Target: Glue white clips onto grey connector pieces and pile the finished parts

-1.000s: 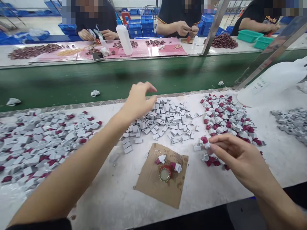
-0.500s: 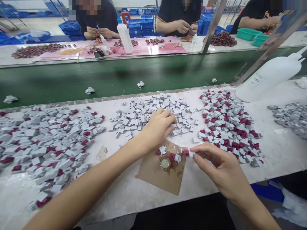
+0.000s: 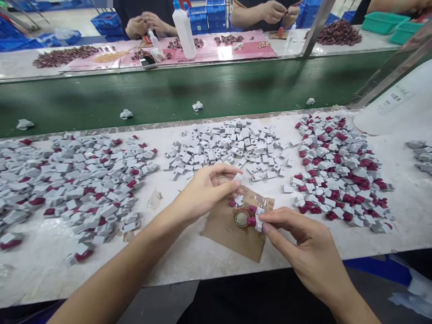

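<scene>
Between the thumb and forefinger of my left hand (image 3: 212, 189) is a small grey plastic piece (image 3: 238, 177). My right hand (image 3: 300, 243) pinches a maroon-and-grey plastic part (image 3: 251, 221), its maroon end over the edge of a round bottle cap (image 3: 241, 218). The cap has a crimped rim and a pale middle, and it sits on a brown cardboard square (image 3: 232, 236) with wet patches. Another maroon-and-grey part (image 3: 237, 200) lies on the cardboard behind the cap, and one more is close beside my right fingertips.
Grey pieces (image 3: 222, 146) are heaped behind my hands. Piles of maroon-and-grey parts lie left (image 3: 84, 175) and right (image 3: 340, 175). A large white bottle (image 3: 398, 101) stands at right. Beyond runs a green belt (image 3: 162, 96) with several grey clumps; co-workers' hands (image 3: 276, 12) work across it.
My left hand has drawn back from the grey heap and now holds a grey piece over the cardboard. My right hand has brought its part left to the cap. The view has shifted.
</scene>
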{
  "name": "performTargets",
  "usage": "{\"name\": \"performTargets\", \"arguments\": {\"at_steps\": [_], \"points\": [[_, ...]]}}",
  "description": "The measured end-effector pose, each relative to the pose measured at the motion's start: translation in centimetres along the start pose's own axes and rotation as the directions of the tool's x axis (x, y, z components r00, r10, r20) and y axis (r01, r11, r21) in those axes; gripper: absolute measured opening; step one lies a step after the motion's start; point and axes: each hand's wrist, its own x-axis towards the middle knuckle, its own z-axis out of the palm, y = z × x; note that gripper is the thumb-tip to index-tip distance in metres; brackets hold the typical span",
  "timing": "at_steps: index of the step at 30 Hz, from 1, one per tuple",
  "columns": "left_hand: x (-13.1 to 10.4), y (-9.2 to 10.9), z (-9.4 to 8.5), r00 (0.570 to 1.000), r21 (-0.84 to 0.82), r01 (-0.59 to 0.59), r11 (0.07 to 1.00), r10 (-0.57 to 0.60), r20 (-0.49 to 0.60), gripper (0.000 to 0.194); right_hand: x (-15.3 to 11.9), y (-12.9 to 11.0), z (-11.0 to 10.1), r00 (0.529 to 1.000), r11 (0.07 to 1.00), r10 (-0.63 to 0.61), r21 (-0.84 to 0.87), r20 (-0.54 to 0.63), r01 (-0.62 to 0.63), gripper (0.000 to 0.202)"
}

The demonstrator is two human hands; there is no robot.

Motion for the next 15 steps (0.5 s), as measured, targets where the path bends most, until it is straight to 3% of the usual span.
{"name": "performTargets", "arguments": {"at_steps": [9, 15], "points": [[-1.0, -0.8, -0.1, 0.999, -0.067, -0.009, 0.998, 0.006, -0.037, 0.025, 0.1, 0.2, 0.6, 0.993, 0.989, -0.112, -0.096, -0.020, 0.110, 0.017], [-0.9, -0.6, 0.1, 1.000, -0.039, 0.001, 0.999, -0.001, -0.002, 0.033, 0.4, -0.2, 1.0, 0.980, 0.969, -0.201, -0.144, 0.006, 0.199, 0.019]]}}
